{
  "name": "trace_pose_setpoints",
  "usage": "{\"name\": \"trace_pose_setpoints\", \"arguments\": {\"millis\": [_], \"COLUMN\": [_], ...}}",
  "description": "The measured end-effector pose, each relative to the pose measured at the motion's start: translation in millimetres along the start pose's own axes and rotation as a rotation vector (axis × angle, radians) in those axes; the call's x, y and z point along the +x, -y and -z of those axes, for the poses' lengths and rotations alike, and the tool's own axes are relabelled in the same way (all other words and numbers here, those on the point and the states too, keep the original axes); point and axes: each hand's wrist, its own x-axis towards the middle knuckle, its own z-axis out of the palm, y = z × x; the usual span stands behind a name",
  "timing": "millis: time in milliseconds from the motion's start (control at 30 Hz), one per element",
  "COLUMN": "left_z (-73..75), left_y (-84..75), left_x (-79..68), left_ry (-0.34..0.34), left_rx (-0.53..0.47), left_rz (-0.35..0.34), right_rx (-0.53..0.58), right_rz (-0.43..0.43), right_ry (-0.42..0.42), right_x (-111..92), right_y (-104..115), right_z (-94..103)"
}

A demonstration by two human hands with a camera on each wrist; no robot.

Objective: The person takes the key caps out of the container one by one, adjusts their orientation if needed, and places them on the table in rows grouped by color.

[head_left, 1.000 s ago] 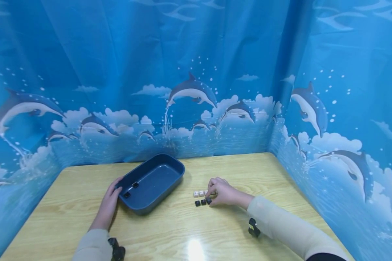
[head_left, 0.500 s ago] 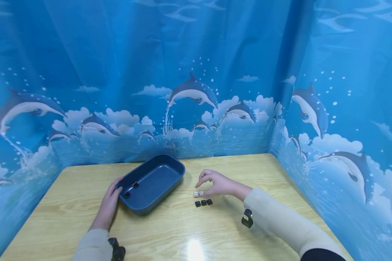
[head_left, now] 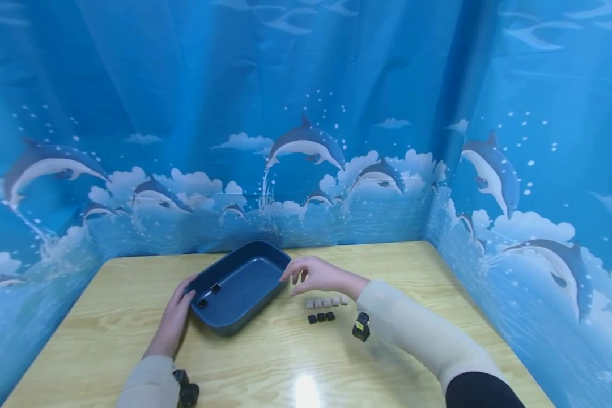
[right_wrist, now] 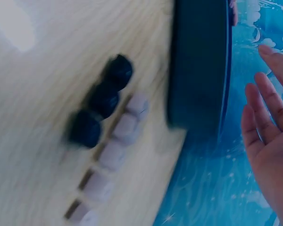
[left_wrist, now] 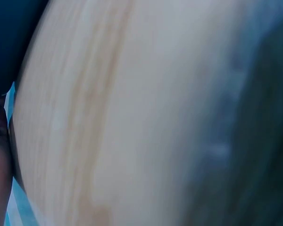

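Observation:
A dark blue plastic basin (head_left: 255, 314) stands at a slant on the left of the table, with two black keycaps (head_left: 215, 288) inside. My left hand (head_left: 175, 309) holds its left rim, thumb at the edge and fingers along the outer wall. Just off the basin's right side, my right hand (head_left: 316, 276) hovers with loosely bent fingers. The right wrist view shows its palm and spread fingers (right_wrist: 269, 96) with nothing in them. Below that hand, several white keycaps (head_left: 327, 302) lie in a row. Three black keycaps (head_left: 321, 317) form a shorter row in front of them.
A light wood-grain table (head_left: 265, 362) carries everything, with a bright glare spot near its front. Blue dolphin-print curtain (head_left: 306, 221) closes off the back and sides. Each wrist wears a small black camera (head_left: 361, 327) below the sleeve.
My right hand has left the black keycap at the right end of its row and moved up and left toward the basin, uncovering more white keycaps. The left hand stays on the basin.

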Motion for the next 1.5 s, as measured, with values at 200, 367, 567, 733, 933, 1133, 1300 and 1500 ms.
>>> {"name": "trace_pose_setpoints", "arguments": {"millis": [200,367,567,733,933,1133,1300,1500], "left_z": [0.8,1.9,1.0,1.2,1.0,1.1,0.9,2.3], "left_y": [0.3,1.1,2.6,3.8,3.6,3.3,3.2,3.8], "left_x": [0.4,0.9,1.8,3.2,3.2,3.6,2.5,4.5], "left_ry": [0.002,-0.001,0.006,0.000,-0.007,-0.007,-0.002,-0.001], "left_rx": [-0.003,0.000,-0.006,-0.009,0.001,0.028,0.035,0.018], "left_rz": [-0.027,-0.044,-0.035,-0.011,-0.016,0.000,0.020,0.010], "right_rx": [0.045,0.093,0.145,0.176,0.161,0.114,0.086,0.032], "right_rz": [0.015,0.032,0.061,0.058,0.019,0.005,-0.008,-0.053], "right_ry": [0.044,0.084,0.152,0.186,0.228,0.253,0.299,0.333], "right_x": [25.0,45.6,67.7,85.7,106.3,127.2,142.0,155.1], "right_y": [9.9,16.4,24.0,29.0,31.3,26.5,24.8,27.5], "right_z": [-3.1,-8.6,-16.8,-25.7,-40.5,-58.5,-70.8,-84.8]}}
